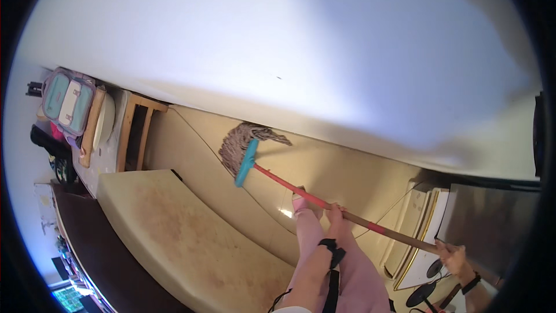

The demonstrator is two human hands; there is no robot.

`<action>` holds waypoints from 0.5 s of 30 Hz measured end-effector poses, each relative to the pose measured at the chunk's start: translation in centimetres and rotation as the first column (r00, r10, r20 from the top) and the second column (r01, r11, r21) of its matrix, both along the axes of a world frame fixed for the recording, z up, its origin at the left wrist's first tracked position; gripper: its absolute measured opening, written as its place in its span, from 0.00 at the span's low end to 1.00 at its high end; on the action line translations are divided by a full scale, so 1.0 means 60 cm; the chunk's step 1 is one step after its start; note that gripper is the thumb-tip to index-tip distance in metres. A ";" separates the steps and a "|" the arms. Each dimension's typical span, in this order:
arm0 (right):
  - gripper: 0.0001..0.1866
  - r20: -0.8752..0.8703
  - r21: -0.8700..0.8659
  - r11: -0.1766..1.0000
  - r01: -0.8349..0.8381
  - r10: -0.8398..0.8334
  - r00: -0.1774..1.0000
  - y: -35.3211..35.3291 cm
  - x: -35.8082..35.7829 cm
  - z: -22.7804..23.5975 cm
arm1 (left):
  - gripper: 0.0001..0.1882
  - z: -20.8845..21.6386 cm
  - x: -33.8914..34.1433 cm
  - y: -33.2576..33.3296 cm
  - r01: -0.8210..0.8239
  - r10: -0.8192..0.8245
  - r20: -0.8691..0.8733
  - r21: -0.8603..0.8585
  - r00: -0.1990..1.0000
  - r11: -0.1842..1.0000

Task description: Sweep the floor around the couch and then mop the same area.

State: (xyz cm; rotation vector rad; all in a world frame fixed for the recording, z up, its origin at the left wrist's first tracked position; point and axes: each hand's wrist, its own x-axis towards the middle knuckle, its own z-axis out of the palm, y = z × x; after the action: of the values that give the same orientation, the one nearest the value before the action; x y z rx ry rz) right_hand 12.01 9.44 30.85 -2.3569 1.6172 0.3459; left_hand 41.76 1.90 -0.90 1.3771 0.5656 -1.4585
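Observation:
A mop point(278, 179) with a red and brown pole slants across the middle of the view. Its teal head bar point(247, 162) lies at the far end, and grey-brown strands point(234, 145) spread over the floor beside the base of the wall. My left hand point(335, 214) is closed round the pole about midway along. Near the pole's upper end at the right, my right hand point(454, 257) also grips it. Both wrists wear black bands. My legs, in pink trousers, stand just under the pole.
A stained cream padded seat point(191, 243) runs along the left. Beyond it, a wooden-legged table point(123, 133) carries a teal and white backpack point(69, 101). A white wall point(243, 40) rises ahead. White and grey furniture point(425, 249) and dark round objects point(421, 294) stand at the right.

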 end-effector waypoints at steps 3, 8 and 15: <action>0.19 -0.065 0.107 0.994 -0.033 0.040 0.997 -0.024 -0.006 -0.086 | 0.05 -0.032 0.005 -0.057 0.140 -0.125 0.148 -0.095 0.981 0.986; 0.23 0.113 0.127 0.988 -0.090 0.075 0.991 -0.112 0.165 -0.213 | 0.07 -0.119 0.260 -0.127 0.040 0.026 0.298 -0.214 0.954 0.976; 0.26 0.231 0.127 0.984 -0.122 0.090 0.969 -0.305 0.469 -0.229 | 0.14 -0.009 0.460 -0.240 0.136 -0.069 0.321 -0.192 0.945 0.972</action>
State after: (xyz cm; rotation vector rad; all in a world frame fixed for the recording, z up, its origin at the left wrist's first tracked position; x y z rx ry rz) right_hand 40.15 -8.87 17.14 -2.2879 1.3232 0.1981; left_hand 69.39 -12.50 -1.41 1.4453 0.1313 -1.3041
